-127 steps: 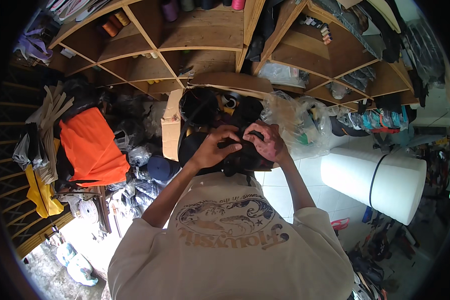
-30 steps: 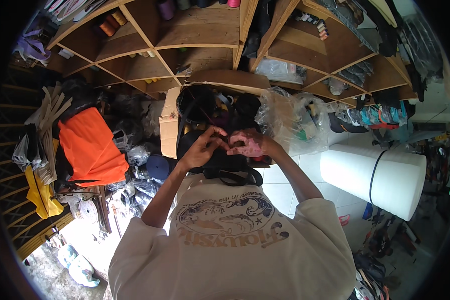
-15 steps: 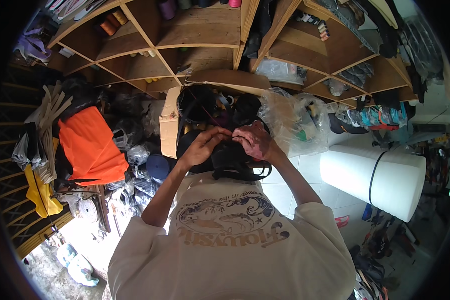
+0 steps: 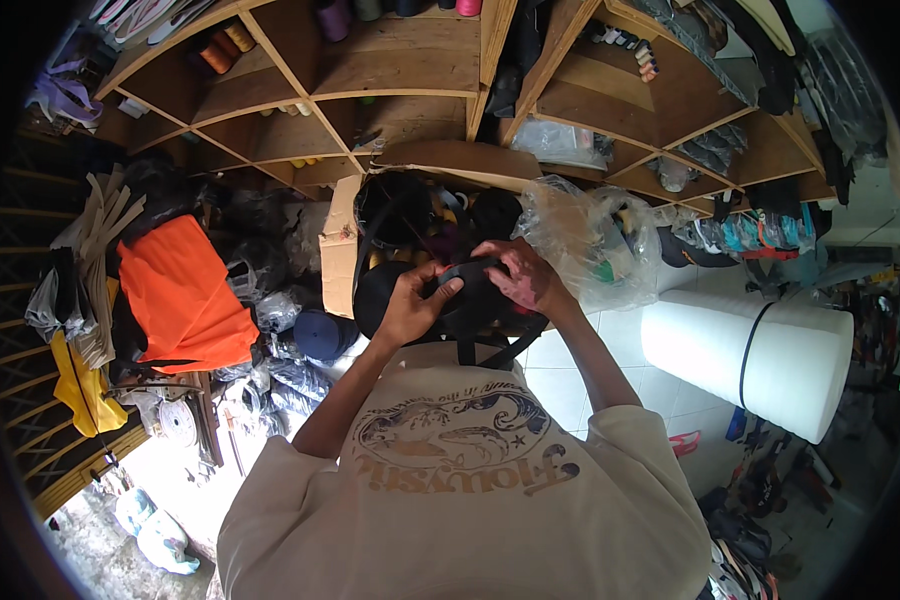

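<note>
Between my two hands a black strap (image 4: pixel 475 268) is stretched in a short span. My left hand (image 4: pixel 415 305) pinches its left part, thumb on top. My right hand (image 4: pixel 523 276) grips the other end with bent fingers. Both hands are over the near side of an open cardboard box (image 4: pixel 340 245), which holds dark rolls, black straps and some yellowish spools partly hidden in shadow. Loose black strap (image 4: pixel 515 346) hangs below my hands, over the near edge and against my shirt.
Clear plastic wrapping (image 4: pixel 590 240) lies right of the box. A white foam roll (image 4: pixel 745 365) with a black band is farther right. Orange fabric (image 4: pixel 185 290) and a dark blue roll (image 4: pixel 320 333) are on the left. Wooden shelves (image 4: pixel 400 70) with thread spools stand behind.
The hands were close together at a pinch; now they are a little apart, with the strap plainly visible between them. The loose strap below has shifted.
</note>
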`<state>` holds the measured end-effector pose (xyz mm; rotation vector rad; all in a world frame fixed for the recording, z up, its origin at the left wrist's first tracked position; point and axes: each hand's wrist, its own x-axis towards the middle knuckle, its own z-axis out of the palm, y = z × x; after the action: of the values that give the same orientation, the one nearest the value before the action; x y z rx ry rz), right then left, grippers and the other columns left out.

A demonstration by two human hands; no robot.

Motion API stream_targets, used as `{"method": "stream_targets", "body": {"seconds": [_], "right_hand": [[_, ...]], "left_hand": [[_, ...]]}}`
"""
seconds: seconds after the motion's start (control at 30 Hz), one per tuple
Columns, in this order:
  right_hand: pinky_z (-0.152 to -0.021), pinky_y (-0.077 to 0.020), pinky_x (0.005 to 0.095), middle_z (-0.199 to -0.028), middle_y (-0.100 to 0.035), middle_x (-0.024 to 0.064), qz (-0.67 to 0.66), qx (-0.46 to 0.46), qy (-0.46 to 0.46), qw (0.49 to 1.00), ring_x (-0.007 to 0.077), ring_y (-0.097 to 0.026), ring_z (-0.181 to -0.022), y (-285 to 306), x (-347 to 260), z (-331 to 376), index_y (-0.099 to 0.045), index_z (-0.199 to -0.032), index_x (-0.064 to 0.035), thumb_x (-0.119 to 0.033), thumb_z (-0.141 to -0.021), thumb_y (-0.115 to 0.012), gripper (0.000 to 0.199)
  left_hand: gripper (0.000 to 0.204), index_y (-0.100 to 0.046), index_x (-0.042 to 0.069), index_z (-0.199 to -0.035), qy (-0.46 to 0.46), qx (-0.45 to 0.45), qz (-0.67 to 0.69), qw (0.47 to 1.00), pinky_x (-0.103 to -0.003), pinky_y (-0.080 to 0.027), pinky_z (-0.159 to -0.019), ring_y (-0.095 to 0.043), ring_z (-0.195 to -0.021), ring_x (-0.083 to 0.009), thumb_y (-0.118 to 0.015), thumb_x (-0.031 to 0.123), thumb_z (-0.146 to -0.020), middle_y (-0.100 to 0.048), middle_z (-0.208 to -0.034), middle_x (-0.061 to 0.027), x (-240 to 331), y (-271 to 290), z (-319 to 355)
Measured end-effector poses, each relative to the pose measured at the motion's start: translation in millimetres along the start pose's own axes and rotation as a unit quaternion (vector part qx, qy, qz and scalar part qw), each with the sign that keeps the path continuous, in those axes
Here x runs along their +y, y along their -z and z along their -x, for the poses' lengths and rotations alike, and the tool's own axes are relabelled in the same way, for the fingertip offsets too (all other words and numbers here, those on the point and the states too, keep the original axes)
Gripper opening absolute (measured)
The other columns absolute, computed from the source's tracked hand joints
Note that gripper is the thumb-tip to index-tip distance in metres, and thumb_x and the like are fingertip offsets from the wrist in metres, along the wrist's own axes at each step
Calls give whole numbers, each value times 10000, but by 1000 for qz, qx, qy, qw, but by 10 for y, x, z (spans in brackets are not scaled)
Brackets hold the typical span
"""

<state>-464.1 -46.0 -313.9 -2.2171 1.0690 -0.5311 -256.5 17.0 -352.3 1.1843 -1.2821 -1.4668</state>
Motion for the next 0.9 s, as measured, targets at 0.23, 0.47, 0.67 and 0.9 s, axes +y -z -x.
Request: {"method": "stream_targets", "body": {"seconds": [0.23, 0.47, 0.67, 0.9], "right_hand": [[-768, -451, 358, -909, -632, 52, 39, 29, 3, 999, 257, -612, -860, 15, 54, -87, -625, -914, -115, -139, -841, -613, 78], [-765, -474, 397, -864, -624, 76, 62, 124, -96, 986, 297, -617, -832, -95, 231, -50, -596, -874, -92, -189, -895, -603, 99], [-754, -478, 344, -872, -656, 70, 15, 137, -51, 989, 268, -648, -801, -87, 88, -58, -640, -938, -91, -180, -840, -682, 138], [-763, -494, 355, -943, -662, 67, -36, 54, -73, 995, 276, -639, -830, -36, 135, 25, -643, -944, -84, -231, -820, -708, 203]], "left_hand": [[162, -560, 38, -829, 20, 61, 63, 996, -208, -378, -691, -439, -747, -32, -630, 148, -925, -521, -751, 41, 77, -20, 76], [138, -561, 71, -835, 54, 55, 141, 987, -200, -372, -682, -422, -737, -26, -598, 148, -944, -507, -781, 62, -46, 103, 163], [202, -585, 39, -935, 84, 127, 124, 980, -239, -402, -838, -486, -885, -63, -548, 235, -968, -556, -890, 23, -44, 123, 73], [471, -550, 37, -1242, 10, -108, 83, 991, -313, -389, -998, -513, -1127, -145, -651, 330, -886, -594, -1170, -62, 280, 169, -182]]}}
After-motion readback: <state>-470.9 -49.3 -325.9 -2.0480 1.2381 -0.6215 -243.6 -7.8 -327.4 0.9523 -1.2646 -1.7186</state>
